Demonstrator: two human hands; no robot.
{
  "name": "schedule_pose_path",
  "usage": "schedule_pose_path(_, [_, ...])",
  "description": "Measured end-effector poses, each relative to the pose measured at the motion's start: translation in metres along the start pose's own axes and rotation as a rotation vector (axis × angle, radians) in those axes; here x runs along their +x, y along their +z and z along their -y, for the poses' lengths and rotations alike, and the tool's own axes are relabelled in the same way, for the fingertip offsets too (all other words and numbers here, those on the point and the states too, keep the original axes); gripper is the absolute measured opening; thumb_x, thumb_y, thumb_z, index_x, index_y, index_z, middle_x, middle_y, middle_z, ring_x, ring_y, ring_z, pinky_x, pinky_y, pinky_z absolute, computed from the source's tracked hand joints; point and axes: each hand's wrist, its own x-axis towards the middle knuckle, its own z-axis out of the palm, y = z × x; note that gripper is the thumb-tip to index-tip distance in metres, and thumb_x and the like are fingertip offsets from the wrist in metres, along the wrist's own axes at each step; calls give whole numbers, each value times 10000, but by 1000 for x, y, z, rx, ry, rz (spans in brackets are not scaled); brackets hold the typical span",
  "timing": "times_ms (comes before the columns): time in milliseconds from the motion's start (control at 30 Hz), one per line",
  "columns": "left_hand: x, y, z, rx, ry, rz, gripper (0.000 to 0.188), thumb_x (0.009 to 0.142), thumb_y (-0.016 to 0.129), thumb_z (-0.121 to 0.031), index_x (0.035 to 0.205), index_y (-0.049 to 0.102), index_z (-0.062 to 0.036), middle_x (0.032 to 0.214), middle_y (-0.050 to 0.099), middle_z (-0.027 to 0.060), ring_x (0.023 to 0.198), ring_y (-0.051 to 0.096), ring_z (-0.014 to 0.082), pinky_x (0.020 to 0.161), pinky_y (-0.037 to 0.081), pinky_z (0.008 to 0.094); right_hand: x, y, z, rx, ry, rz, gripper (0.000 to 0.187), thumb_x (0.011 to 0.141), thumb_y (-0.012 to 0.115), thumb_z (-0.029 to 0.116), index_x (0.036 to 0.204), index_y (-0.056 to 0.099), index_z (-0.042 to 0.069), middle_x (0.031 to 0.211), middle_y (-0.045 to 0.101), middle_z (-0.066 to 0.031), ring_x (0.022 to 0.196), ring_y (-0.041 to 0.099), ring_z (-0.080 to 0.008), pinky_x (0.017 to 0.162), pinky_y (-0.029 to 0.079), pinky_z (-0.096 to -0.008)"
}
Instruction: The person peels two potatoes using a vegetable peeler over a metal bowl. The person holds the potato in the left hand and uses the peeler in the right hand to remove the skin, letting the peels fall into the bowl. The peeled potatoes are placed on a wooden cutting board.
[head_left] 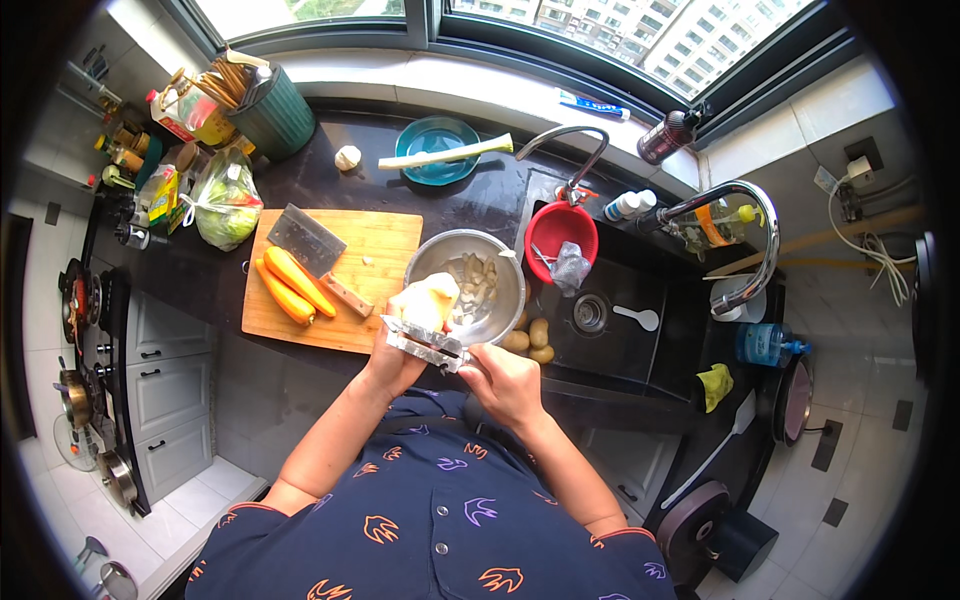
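The fingers of the left hand (392,358), partly hidden, grasp a rounded, pale-yellow peeled potato (430,298) just beyond them, beside a round silver metal bowl (514,300). Probably firm but slippery, it suits a low, cupped hold. The right hand (506,380) clenches a silver metal peeler (425,342).

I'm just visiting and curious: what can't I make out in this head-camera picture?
All in the head view:
Left hand: most fingers, hidden by the pale potato and metal tool.
Metal tool: its handle end, covered by the right hand.
Bowl: much of its bottom, under scraps.
Small potatoes: their full number, the bowl may hide some.
Buildings: their tops, cut off by the upper edge.
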Motion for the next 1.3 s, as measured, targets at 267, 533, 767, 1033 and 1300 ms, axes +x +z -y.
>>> schedule_pose_path(267, [-2, 12, 6, 28, 77, 43, 462, 1009, 486, -461, 1272, 531, -84, 1080, 623, 74, 979, 616, 180, 882, 517, 357, 1, -2, 3, 70, 7, -72, 251, 898, 683, 313, 961, 644, 73, 736, 638, -107, 641, 650, -295, 554, 490, -378])
schedule_pose_path(533, [-13, 32, 10, 103, 86, 15, 720, 919, 497, -678, 1338, 494, -93, 1121, 628, 50, 945, 591, 130, 768, 480, 290, 9, 7, 4, 18, 56, -165, 227, 951, 618, 299, 970, 646, 75, 745, 633, -115, 642, 638, -309, 550, 479, -392])
schedule_pose_path(767, [-21, 40, 3, 126, 35, -58, 691, 926, 490, -674, 1291, 515, -87, 1058, 638, 62, 877, 584, 127, 724, 466, 272, 13, 6, -8, -49, -27, -115, 253, 941, 625, 339, 939, 624, 87, 713, 598, -101, 617, 621, -297, 523, 460, -394])
schedule_pose_path(1033, [-23, 28, 8, 27, 33, -105, 640, 940, 491, -651, 1248, 520, -91, 1033, 624, 60, 820, 563, 137, 699, 464, 279, 16, 15, -17, -41, -35, -128, 256, 892, 680, 344, 900, 626, 94, 701, 592, -95, 613, 622, -288, 525, 465, -386])
schedule_pose_path(1300, [-25, 19, 17, -117, -114, -188, 604, 986, 408, -620, 1226, 510, -76, 998, 608, 65, 805, 569, 156, 680, 473, 285, 11, 18, -36, -48, -51, -82, 276, 871, 697, 359, 845, 600, 102, 687, 586, -104, 604, 621, -291, 514, 458, -388])
